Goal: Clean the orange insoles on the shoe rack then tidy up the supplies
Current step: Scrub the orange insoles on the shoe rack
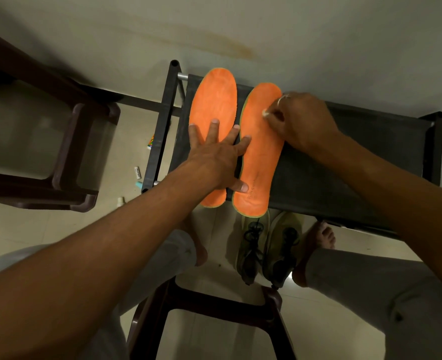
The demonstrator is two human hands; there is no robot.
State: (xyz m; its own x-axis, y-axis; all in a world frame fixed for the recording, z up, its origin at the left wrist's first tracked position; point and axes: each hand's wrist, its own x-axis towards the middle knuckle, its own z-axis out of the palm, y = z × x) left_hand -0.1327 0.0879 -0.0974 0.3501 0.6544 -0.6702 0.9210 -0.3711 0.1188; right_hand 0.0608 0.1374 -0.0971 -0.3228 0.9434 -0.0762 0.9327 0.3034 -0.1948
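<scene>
Orange insoles (pixel 213 100) under left hand (pixel 214 157)

We can make out one line of small dark print running lengthwise near the heel of the right-hand insole (pixel 259 157), but its letters are too small and faint for us to read. The little white tube (pixel 137 172) on the floor carries a dark printed word that is too blurred, and we see only bright colours on the packet (pixel 151 142) beyond it.

Left hand (pixel 216 157) flat (fingers (pixel 213 131) splayed); right hand (pixel 300 120) pinches white wad (pixel 265 113).
</scene>
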